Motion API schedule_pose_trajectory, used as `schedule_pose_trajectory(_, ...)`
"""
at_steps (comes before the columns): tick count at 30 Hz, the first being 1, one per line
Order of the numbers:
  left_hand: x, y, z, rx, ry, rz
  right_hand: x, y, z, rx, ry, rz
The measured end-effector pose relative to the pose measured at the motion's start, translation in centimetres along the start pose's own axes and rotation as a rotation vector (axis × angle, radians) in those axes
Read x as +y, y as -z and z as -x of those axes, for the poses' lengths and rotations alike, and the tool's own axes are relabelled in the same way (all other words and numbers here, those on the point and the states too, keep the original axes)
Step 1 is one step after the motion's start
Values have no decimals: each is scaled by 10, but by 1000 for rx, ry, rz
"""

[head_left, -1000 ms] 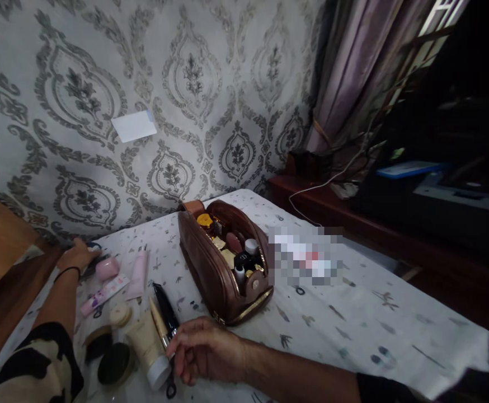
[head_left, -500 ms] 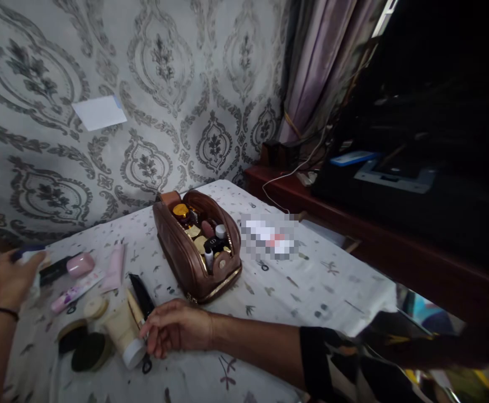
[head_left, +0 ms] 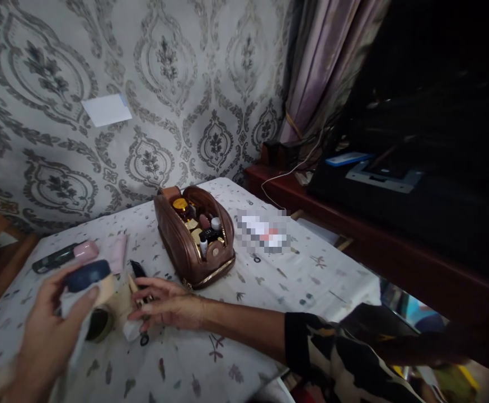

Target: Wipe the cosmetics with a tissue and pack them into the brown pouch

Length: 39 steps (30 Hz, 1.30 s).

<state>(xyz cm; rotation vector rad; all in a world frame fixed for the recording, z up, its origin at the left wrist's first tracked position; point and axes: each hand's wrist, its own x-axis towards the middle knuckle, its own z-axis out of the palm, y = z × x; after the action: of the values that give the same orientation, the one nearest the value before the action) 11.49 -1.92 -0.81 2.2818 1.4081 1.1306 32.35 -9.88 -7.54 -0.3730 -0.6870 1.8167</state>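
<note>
My left hand (head_left: pixel 55 324) is wrapped round a container with a dark blue top (head_left: pixel 88 275) and a pale body, held above the loose cosmetics. My right hand (head_left: pixel 171 305) reaches over a cream tube (head_left: pixel 122 302), its fingers apart; small light items show between them, and whether they are gripped is unclear. A black slim item (head_left: pixel 137 270) lies just beyond those fingers. Under my left hand's container sits a dark green round item (head_left: pixel 100 323). The brown bag (head_left: pixel 173 240) stands unzipped, holding a yellow-lidded jar (head_left: pixel 180 205) and several small cosmetics.
Behind my left hand lie a dark bottle with a pink end (head_left: pixel 85 251) and a pink tube (head_left: pixel 119 253). A pixelated item (head_left: pixel 265 231) is right of the bag. A dark red desk (head_left: pixel 353 224) with a cable borders the patterned cloth (head_left: pixel 311 285).
My left hand has come in from the far left with the blue-topped container, over the cosmetics. My right hand's fingers have spread. The view has shifted slightly.
</note>
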Motion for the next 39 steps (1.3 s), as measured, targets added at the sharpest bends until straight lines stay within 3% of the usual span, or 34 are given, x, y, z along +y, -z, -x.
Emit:
schedule_pose_trajectory(1, 17, -6, 9, 29, 1, 60, -2, -4, 0, 0, 19, 12)
schedule_pose_trajectory(4, 47, -26, 29, -56, -102, 138, -6, -10, 3, 4, 15, 65)
schedule_pose_trajectory(7, 51, -39, 38, -127, -218, 135, -7, -8, 10, 89, -20, 121)
schedule_pose_trajectory(11, 45, -40, 38, -156, -178, 124, -6, -2, 19, 174, -49, 166)
schedule_pose_trajectory(13, 46, -35, 36, -96, -105, 118, -6, -1, 21, 197, -38, 208)
schedule_pose_trajectory(17, 63, -29, 36, 157, -8, 136, -5, -1, 20, 253, 28, 409)
schedule_pose_trajectory(19, 71, -33, 39, 143, -163, 151, -3, 0, 19, 241, 64, 517)
schedule_pose_trajectory(22, 76, -46, 47, -86, -502, 88, 1, 5, 17, 132, 156, 688)
schedule_pose_trajectory(24, 71, -54, 51, -182, -571, 56, 3, 9, 16, 67, 194, 823)
schedule_pose_trajectory(26, 63, -58, 52, -212, -491, 112, 5, 13, 16, 58, 192, 941)
schedule_pose_trajectory(32, 41, -52, 47, -363, 23, 350, 5, 13, 16, -14, 299, 1133)
schedule_pose_trajectory(36, 38, -51, 46, -356, 141, 461, 3, 7, 19, -47, 352, 1094)
schedule_pose_trajectory(39, 38, -52, 48, -287, 182, 514, 2, 2, 21, 48, 314, 910)
